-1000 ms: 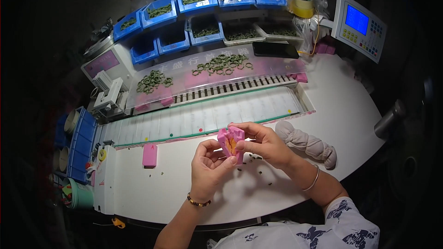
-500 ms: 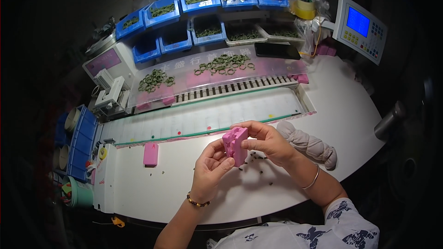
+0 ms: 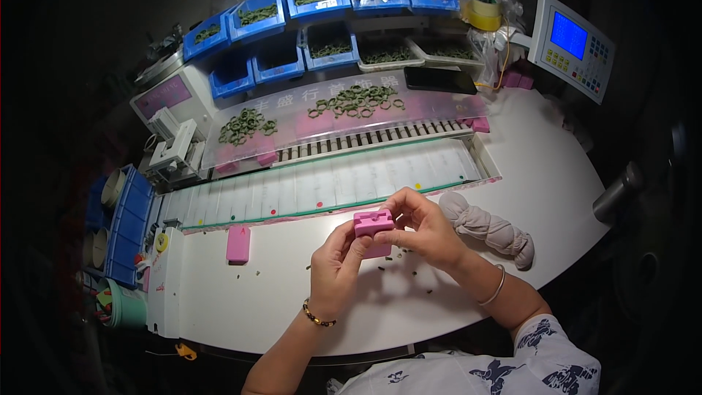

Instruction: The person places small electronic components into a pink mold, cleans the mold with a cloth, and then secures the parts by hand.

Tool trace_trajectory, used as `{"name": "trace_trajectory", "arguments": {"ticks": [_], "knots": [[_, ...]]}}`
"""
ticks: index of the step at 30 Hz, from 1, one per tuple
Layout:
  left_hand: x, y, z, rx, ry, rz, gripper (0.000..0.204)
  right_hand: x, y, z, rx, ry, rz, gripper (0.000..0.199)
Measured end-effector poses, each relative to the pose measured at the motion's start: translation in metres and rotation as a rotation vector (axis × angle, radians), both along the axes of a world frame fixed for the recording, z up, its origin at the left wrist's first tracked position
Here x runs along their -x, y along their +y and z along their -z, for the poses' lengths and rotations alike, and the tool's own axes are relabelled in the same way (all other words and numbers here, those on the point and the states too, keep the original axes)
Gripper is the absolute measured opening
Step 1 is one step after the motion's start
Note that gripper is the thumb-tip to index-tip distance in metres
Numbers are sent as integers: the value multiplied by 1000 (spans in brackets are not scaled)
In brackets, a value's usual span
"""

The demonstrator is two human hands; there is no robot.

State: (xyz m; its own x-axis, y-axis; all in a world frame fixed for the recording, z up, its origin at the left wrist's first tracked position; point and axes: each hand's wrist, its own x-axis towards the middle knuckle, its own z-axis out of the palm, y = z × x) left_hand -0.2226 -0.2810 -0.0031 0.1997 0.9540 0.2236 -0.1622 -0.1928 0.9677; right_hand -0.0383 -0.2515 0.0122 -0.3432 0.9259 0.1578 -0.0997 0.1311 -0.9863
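Above the white tabletop I hold a pink rubber mold (image 3: 374,225) between both hands. My left hand (image 3: 338,262) grips its left end, thumb at the near edge. On the right end, my right hand (image 3: 420,228) has its fingers closed, thumb along the near side. A recessed groove shows in the mold's upper face, and more pink shows below it, partly hidden by the fingers. Small dark green scraps (image 3: 398,254) lie on the table under my hands. A second pink mold block (image 3: 238,245) lies on the table to the left.
Green ring-shaped pieces (image 3: 358,102) lie in piles on a clear sheet above a roller track. Behind stand blue bins (image 3: 318,0) of green pieces. A belt (image 3: 314,186) crosses the table. At right are a bundled grey cloth (image 3: 486,230) and a control panel (image 3: 574,47).
The mold has turned in my hands from upright to lying more level, its grooved face now showing. The coloured dots on the belt have shifted left.
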Motion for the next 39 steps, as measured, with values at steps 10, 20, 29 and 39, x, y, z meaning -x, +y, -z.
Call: {"name": "trace_trajectory", "arguments": {"ticks": [10,20,29,39], "knots": [[7,7,1,22,86,79,29,0,-7,-2,-482,-244,182,27],[10,18,-1,-37,-70,58,28,-2,0,2,-532,-241,150,27],[-12,23,4,-217,102,-373,25,11,-6,7,-29,-20,-105,58],[-5,23,1,14,-307,-225,19,5,8,17,410,404,-12,48]]}}
